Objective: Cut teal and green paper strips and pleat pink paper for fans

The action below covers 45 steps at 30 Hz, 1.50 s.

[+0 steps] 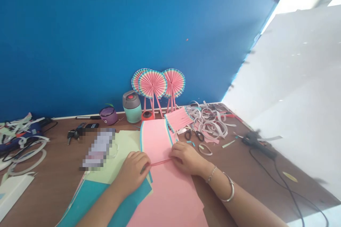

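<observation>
A pink paper strip [155, 142] with cream and blue borders lies lengthwise in front of me. Its near end forms a narrow folded pleat. My left hand [135, 167] pinches the left end of this pleat, and my right hand [186, 156] pinches the right end, the fingertips of both pressed on the fold. Beneath are pink sheets [167, 198]. Teal paper [128, 204] lies under my left forearm, with pale green paper [126, 142] behind it. Past the strip rests a pleated pink piece [179, 118].
Several round pink paper fans [152, 84] lean against the blue wall [106, 35]. Near them stand a mint jar [132, 108] and a purple cup [108, 115]. Scissors [199, 135] and curled paper strips [213, 127] lie right, with a corded glue gun [258, 145] beyond.
</observation>
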Each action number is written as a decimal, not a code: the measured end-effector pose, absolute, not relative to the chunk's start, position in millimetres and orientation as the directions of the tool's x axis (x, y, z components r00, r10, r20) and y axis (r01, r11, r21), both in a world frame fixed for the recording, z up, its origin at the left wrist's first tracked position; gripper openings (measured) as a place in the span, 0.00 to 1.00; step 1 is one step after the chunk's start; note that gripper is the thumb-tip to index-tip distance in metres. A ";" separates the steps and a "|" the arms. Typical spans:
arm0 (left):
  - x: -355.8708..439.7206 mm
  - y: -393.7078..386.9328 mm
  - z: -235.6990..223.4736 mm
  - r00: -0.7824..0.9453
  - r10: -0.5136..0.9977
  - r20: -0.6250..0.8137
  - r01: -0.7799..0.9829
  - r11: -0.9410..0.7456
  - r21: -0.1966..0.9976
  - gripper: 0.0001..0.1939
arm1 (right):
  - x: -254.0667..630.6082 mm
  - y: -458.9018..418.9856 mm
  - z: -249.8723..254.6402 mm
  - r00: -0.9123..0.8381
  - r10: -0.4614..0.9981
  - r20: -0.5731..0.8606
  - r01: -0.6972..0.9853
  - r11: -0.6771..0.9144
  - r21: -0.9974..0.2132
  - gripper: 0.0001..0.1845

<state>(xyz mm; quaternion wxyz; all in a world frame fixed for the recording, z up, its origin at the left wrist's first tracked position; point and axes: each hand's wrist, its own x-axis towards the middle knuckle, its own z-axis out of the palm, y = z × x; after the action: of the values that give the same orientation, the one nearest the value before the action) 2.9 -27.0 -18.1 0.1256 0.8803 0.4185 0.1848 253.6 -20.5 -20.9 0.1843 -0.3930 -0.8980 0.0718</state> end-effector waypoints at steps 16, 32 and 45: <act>0.4 -20.6 -24.4 0.336 0.923 0.187 0.760 -0.383 0.525 0.10 | 259.3 -11.5 -25.0 -0.415 0.878 0.237 0.606 0.461 -0.648 0.09; 0.5 -16.2 -30.6 0.221 0.963 0.155 0.837 -0.269 0.477 0.11 | 257.1 -6.4 -36.2 -0.319 0.922 0.221 0.628 0.380 -0.679 0.10; 3.1 -15.2 -28.0 0.239 0.956 0.172 0.838 -0.293 0.461 0.11 | 257.2 -4.8 -39.2 -0.322 0.923 0.209 0.661 0.377 -0.649 0.10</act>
<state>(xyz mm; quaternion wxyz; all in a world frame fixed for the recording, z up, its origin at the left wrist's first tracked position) 3.1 -15.2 -28.0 0.1377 0.7750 0.5785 0.2139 257.2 -4.8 -39.2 0.2846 -0.5080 -0.7796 0.2306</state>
